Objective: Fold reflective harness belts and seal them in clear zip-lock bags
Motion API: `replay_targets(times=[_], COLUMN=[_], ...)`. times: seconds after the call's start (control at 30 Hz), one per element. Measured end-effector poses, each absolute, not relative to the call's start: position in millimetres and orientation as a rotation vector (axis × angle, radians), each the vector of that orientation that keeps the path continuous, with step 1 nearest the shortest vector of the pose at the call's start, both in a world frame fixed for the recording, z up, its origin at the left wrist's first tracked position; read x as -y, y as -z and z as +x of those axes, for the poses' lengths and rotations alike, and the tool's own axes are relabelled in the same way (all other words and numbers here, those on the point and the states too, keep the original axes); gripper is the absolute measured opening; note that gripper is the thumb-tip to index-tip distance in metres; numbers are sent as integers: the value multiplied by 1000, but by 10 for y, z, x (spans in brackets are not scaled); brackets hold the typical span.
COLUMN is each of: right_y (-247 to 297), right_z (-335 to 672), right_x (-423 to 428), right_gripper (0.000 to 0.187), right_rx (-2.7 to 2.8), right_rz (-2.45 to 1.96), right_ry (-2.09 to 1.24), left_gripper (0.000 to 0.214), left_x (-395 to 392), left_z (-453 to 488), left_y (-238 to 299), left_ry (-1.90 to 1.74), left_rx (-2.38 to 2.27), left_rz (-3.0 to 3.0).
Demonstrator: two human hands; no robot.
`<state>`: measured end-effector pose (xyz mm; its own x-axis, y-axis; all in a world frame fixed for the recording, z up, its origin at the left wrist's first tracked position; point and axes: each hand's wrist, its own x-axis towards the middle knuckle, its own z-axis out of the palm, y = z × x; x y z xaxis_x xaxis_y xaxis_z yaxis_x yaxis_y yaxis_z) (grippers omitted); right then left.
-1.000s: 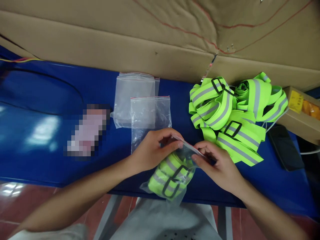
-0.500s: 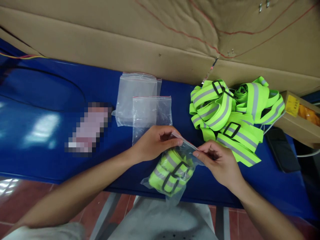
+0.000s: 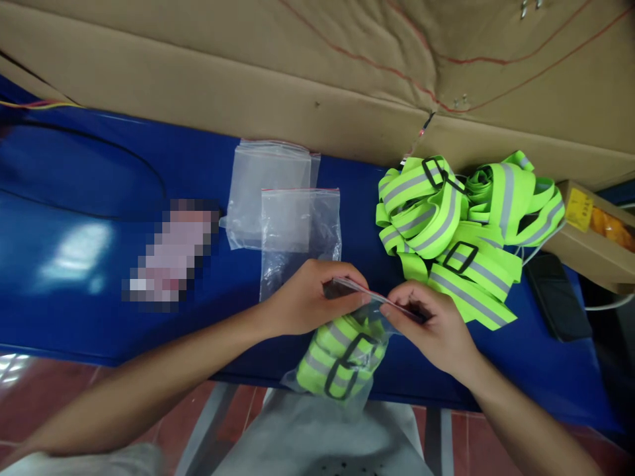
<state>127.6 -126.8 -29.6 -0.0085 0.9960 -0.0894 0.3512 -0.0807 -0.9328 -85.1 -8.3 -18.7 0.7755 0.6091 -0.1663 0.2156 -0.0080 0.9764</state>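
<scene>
Broadly, I have the blue table (image 3: 99, 330) across my feed, with the filled clear bag (image 3: 364, 391) over its near edge at six o'clock; I can't tell whether it rests or hangs. I'd expect the whole packet to feel light and pliant, its film slick and easily creased. My left hand (image 3: 310, 297), at the bag's eleven o'clock, and my right hand (image 3: 436, 324), at its two o'clock, both pinch the mouth between thumb and fingers; that's where I'd take hold, since the slack film lower down could slip. Inside, the strap bundle (image 3: 322, 350) should squash softly: lime green with grey stripes, folded in thick layers, tilted toward one o'clock. Black buckle frames (image 3: 342, 360) across it look hard and stiff. Slimmest, the seal strip (image 3: 376, 296) is pale with a red line, slanting down toward four o'clock.
</scene>
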Motion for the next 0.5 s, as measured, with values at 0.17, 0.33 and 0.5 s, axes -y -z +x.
replay_targets(times=[0.17,0.33,0.5], right_y=[291,242,225], right_z=[1280,1294,1262], right_x=[1257,1232,1250], right_gripper=[9,5,4], right_rx=[1523,1560,1561], right_rz=[-1544,-1526,-1486], right_ry=[-1110,-1099,-1116], left_gripper=[8,7,8], left_x=[107,94,130], left_z=[-831,-850,-836], left_y=[189,203,208], left_ry=[-459,-394,-394], left_rx=[-689,-673,-594], left_rz=[1641,1618,1612])
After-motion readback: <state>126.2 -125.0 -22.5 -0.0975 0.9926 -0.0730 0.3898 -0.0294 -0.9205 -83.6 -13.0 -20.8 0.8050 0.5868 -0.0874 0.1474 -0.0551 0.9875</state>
